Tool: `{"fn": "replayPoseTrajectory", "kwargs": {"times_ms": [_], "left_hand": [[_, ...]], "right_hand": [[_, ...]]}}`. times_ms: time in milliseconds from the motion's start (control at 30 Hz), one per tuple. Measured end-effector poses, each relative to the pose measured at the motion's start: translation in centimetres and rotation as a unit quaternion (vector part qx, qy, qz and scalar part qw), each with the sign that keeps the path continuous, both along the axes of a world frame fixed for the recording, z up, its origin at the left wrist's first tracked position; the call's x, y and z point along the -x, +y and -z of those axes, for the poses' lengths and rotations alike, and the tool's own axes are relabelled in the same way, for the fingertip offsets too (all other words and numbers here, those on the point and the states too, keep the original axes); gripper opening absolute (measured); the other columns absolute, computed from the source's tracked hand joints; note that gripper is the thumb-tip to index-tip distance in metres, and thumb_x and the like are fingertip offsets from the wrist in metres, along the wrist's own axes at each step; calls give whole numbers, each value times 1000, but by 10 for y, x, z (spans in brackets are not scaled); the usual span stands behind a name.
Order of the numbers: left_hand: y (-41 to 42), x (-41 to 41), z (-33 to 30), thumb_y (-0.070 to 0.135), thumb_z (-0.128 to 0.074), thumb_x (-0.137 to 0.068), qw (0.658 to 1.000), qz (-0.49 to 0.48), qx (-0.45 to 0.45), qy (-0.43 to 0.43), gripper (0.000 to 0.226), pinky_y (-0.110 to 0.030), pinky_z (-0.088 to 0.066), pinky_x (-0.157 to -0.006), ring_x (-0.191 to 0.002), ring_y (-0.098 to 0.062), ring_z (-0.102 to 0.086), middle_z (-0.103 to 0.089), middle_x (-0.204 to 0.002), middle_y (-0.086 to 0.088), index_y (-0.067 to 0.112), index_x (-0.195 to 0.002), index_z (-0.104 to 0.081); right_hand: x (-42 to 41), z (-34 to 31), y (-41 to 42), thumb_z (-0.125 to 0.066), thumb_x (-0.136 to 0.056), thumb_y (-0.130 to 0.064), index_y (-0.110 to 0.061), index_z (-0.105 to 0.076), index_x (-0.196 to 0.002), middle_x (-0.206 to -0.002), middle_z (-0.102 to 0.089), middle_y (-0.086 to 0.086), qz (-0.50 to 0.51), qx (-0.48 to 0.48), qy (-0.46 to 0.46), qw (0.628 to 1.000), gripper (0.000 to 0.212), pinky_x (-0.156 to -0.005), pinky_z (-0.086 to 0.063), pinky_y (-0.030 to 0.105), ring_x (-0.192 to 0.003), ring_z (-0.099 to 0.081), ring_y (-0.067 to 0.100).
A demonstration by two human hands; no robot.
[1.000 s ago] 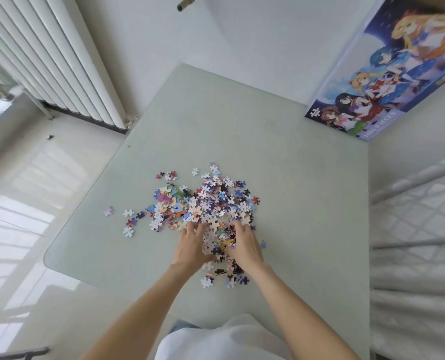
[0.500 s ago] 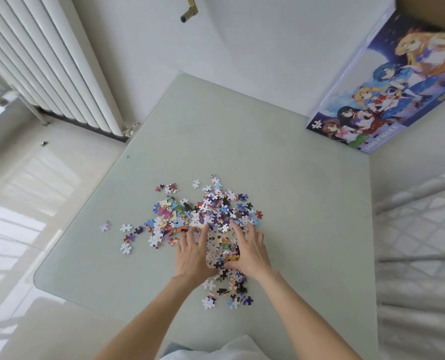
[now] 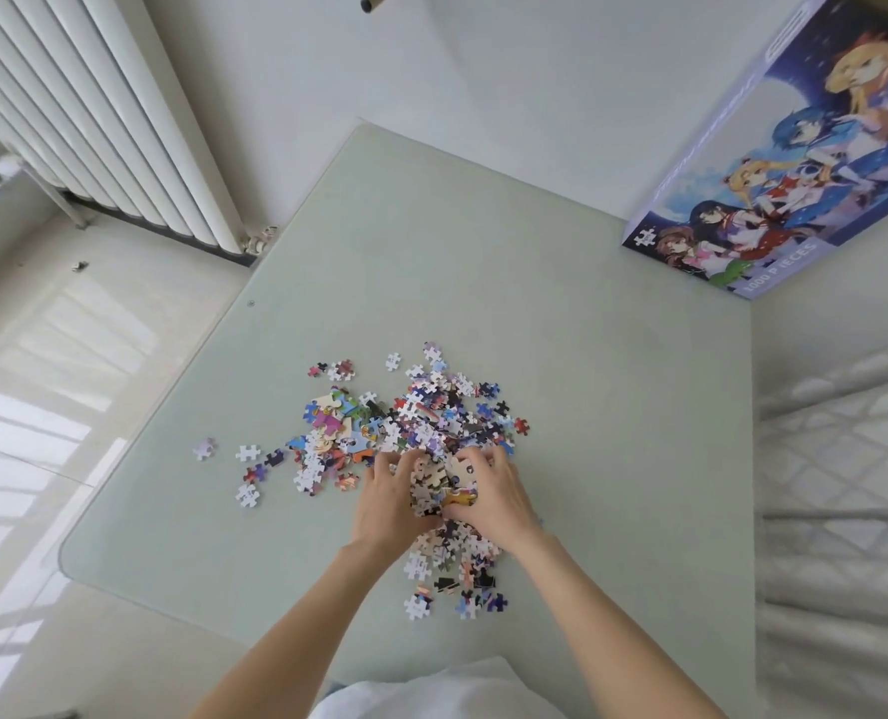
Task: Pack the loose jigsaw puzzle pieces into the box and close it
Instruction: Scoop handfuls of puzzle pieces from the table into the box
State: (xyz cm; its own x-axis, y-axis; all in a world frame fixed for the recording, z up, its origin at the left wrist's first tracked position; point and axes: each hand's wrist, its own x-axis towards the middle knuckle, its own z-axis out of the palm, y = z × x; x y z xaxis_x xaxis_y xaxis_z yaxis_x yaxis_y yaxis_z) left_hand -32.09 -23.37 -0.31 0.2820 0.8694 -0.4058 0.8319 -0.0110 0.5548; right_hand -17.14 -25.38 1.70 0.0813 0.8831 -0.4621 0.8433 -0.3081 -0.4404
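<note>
Both hands, left hand (image 3: 387,503) and right hand (image 3: 491,498), cup one clump of puzzle pieces (image 3: 416,433) mid-tabletop; the box (image 3: 773,163) waits at the far right corner, nothing packed yet.

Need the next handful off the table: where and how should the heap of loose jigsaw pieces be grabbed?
Scoop the heap of loose multicoloured jigsaw pieces at its near edge, left hand and right hand closing in from opposite sides. The pieces lie flat and thin, so cupping them probably beats pinching.
</note>
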Motion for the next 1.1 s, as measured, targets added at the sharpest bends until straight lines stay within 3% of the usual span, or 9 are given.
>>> {"fn": "replayPoseTrajectory", "kwargs": {"times_ms": [267,400,500,667,767,967,1100], "left_hand": [[-1,1,0,31,-78,-70,999,-26,13,-33,80,-27,-39,-90,-113,-20,-45,-40,-127,-3,29,-136,-32],[3,3,-1,33,-71,-77,1000,-4,-3,-10,67,-28,-42,-89,-115,-20,-44,-43,-128,-2,29,-134,-35],[1,1,-1,36,-72,-77,1000,24,-11,16,73,-27,-41,-90,-119,-21,-39,-37,-132,-2,29,-137,-30],[-6,-10,-1,36,-78,-69,999,37,0,24,87,-25,-47,-83,-116,-20,-39,-33,-128,-3,26,-137,-24],[-6,-14,-1,32,-77,-70,1000,25,2,14,81,-26,-48,-81,-114,-20,-41,-35,-126,-3,25,-134,-27],[-3,-15,3,23,-69,-78,1000,25,-10,9,68,-26,-38,-97,-117,-19,-41,-45,-124,-1,23,-135,-31],[0,-14,4,15,-68,-78,999,41,-24,6,59,-21,-41,-92,-112,-16,-44,-43,-123,-1,22,-131,-43]], "right_hand": [[0,-6,1,-73,-76,-37,-22,-42,-128,-127,-49,1,11,4,16,1000,62,-83,-42,26,-108,-52,18],[-8,-7,1,-75,-75,-33,-18,-51,-117,-123,-54,-1,42,-1,33,999,50,-78,-39,25,-104,-52,16],[-12,-6,0,-75,-76,-27,-15,-55,-111,-120,-54,-1,61,-11,43,997,43,-78,-37,23,-99,-50,13],[-9,-8,-7,-71,-80,-27,-26,-48,-111,-113,-60,-2,74,-17,17,997,39,-71,-44,27,-91,-58,17],[-10,-9,-10,-71,-81,-26,-29,-42,-116,-120,-58,-3,91,-22,17,995,46,-76,-47,28,-100,-60,18],[-24,-10,-17,-66,-84,-25,-22,-48,-119,-122,-54,-4,134,-28,8,991,39,-72,-38,23,-97,-55,13],[-29,-9,-18,-68,-84,-23,-19,-51,-118,-122,-52,-1,131,-14,19,991,38,-72,-35,23,-91,-48,10]]}}
